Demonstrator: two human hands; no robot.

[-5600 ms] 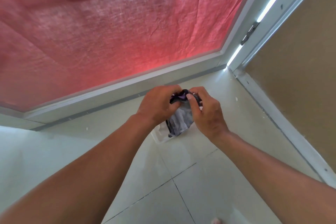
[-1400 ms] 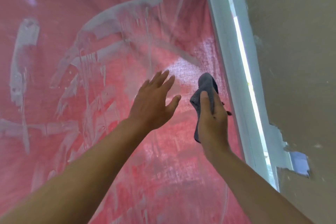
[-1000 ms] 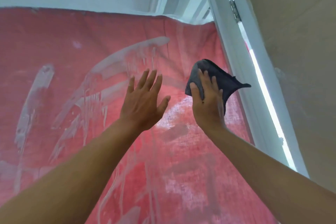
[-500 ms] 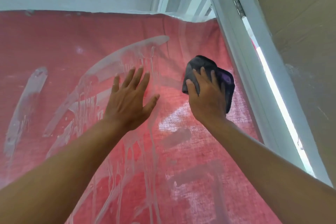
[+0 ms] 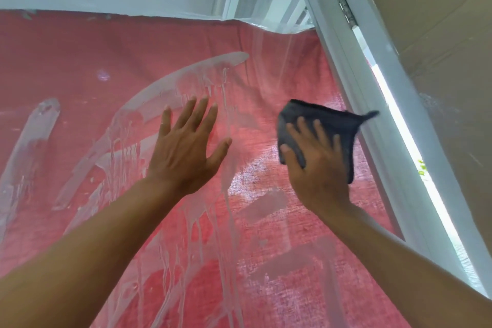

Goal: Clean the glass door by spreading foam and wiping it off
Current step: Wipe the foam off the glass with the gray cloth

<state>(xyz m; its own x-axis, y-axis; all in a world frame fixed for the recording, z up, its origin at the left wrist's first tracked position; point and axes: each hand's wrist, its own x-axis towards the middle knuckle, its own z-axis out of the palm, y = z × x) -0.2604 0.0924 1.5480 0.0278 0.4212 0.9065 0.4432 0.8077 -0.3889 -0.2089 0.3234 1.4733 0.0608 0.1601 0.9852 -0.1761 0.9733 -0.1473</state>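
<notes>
The glass door (image 5: pixel 106 48) fills the view, with a red fabric behind it. White foam streaks (image 5: pixel 186 77) arc across the pane and run down in drips. My left hand (image 5: pixel 186 146) lies flat on the glass, fingers spread, on the foam's lower edge. My right hand (image 5: pixel 316 165) presses a dark grey cloth (image 5: pixel 324 117) against the glass with straight fingers, near the right side of the pane. One corner of the cloth points toward the white door frame (image 5: pixel 354 66).
The white frame runs along the top and down the right side, with a hinge (image 5: pixel 346 10) near the upper corner. A bright gap shows daylight beside the frame. A brown cardboard-covered wall (image 5: pixel 439 34) stands close on the right.
From crouching at the floor with the cloth, I have risen to the upper pane. In the last half second the cloth has spread flatter under my right hand and slid toward the frame.
</notes>
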